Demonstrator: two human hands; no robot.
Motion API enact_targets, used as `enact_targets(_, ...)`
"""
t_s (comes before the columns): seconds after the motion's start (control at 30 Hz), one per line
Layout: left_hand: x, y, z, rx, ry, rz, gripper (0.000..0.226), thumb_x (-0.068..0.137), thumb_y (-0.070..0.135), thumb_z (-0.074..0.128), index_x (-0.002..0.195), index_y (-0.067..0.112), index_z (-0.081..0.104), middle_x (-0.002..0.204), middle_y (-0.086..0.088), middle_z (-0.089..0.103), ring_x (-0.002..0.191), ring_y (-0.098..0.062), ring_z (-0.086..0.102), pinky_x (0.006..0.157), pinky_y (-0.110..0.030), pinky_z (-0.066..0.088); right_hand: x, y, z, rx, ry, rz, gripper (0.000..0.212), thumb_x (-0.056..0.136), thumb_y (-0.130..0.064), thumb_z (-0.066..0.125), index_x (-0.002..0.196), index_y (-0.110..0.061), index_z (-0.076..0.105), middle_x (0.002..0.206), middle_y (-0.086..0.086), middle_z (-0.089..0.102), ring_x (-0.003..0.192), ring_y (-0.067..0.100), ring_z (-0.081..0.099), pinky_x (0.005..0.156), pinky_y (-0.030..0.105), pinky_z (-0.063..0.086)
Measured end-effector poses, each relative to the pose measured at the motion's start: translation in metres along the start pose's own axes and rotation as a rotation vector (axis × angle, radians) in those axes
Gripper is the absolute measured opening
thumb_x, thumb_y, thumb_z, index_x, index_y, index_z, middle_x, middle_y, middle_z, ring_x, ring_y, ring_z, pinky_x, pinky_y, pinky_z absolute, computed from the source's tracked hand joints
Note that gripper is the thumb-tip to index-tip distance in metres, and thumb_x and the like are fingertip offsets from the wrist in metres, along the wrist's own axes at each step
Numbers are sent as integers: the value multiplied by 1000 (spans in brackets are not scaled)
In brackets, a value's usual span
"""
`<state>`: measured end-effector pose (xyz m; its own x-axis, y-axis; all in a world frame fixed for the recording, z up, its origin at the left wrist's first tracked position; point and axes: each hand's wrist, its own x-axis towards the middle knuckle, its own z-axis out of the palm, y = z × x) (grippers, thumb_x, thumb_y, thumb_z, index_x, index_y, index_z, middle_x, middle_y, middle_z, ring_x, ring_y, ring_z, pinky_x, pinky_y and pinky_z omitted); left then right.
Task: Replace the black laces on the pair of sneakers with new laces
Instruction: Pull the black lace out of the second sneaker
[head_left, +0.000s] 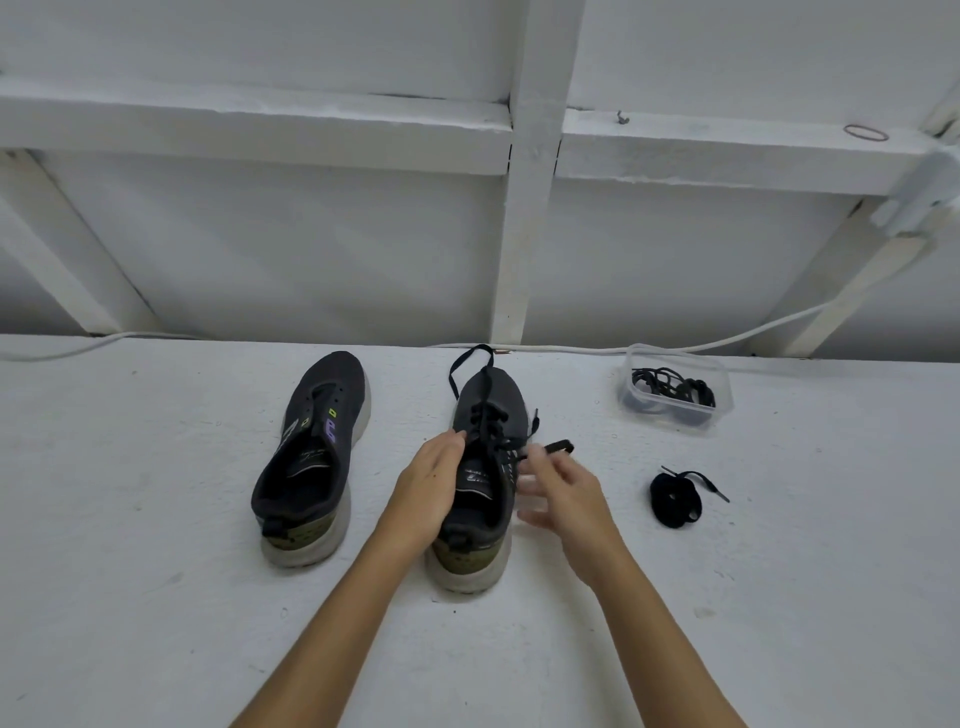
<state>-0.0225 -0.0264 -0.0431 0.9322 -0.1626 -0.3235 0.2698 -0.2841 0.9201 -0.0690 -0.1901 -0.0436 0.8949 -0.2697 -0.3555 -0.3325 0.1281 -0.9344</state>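
a head-worn camera looks down at a white painted table (156, 597) set against a white wall with wooden framing. two dark sneakers stand side by side on the table, toes pointing away from the person. the left sneaker (311, 457) has no lace in its eyelets and sits apart from both hands. the right sneaker (480, 483) carries a black lace (480, 410) threaded through its eyelets, with one loose loop trailing past the toe toward the wall.

the left hand (426, 488) rests along the left side of the right sneaker, fingers fairly straight and together, fingertips touching the lace area near the tongue. the right hand (563, 493) is just to the right of the same sneaker, blurred by motion; its thumb and forefinger seem to pinch a free end of the black lace, which sticks out to the right, while the other fingers spread loosely. the two hands are apart, with the sneaker between them.

to the right of the hands, a coiled black lace (675, 499) lies on the table. farther back, near the wall, a clear plastic container (675, 387) holds a tangle of more black laces. a white cable (571, 349) runs along the back edge of the table.
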Motion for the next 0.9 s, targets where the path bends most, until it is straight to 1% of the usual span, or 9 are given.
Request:
enact_targets(0.07,0,0,0,12,-2,4,43,102,44,36,141,33,52,145,16,48,134,-5,43,118,-38,32,-2,-1,3,-150,-98,-56,22,96,-34,67,86,-15,74,83,-1,73,81,17,68,75,35,60)
enact_targets(0.13,0,0,0,26,0,11,44,102,44,36,141,32,52,145,16,48,134,-5,43,118,-38,32,1,-3,6,-144,-42,-141,24,98,-23,64,77,-12,65,83,11,67,78,17,65,68,31,57)
enact_targets(0.3,-1,-2,3,36,12,26,44,103,42,35,142,31,52,147,17,45,135,-4,41,119,-36,30,6,-4,7,307,272,-7,19,106,-22,47,96,-10,57,92,5,65,77,16,70,60,29,57)
enact_targets(0.43,0,-3,3,51,23,31,44,103,41,36,142,28,51,147,16,45,134,-3,41,118,-33,29,-2,4,7,-40,-124,-45,18,100,-29,63,103,-14,72,101,2,75,91,16,71,81,38,62)
enact_targets(0.53,0,-2,3,60,23,33,44,103,41,36,142,28,51,148,15,45,135,-4,41,118,-33,29,0,-9,4,-122,-163,-96,14,97,-22,67,91,-11,73,95,4,75,84,16,70,76,36,62)
enact_targets(0.63,-1,-2,3,44,19,30,42,103,40,37,141,28,53,146,16,46,134,-4,41,119,-34,30,11,-19,-1,56,109,-131,15,101,-17,60,89,-10,65,86,10,68,72,11,69,60,26,57)
enact_targets(0.73,-3,-1,2,25,17,22,43,103,40,37,141,29,52,145,18,46,134,-3,41,119,-35,30,22,-19,-10,300,397,-77,14,102,-23,60,98,-9,61,91,8,66,71,5,69,58,24,57)
enact_targets(0.8,-2,-1,2,27,15,22,43,103,42,37,142,29,52,146,18,46,134,-2,41,119,-34,30,17,-16,-8,284,320,20,21,99,-27,65,108,-8,58,97,8,67,74,9,70,58,26,58)
enact_targets(0.9,-1,-1,3,57,22,31,43,103,41,36,141,29,52,146,16,46,133,-3,41,118,-34,30,-2,-11,3,-23,-36,76,28,94,-33,70,101,-6,68,93,8,73,77,12,70,62,23,55)
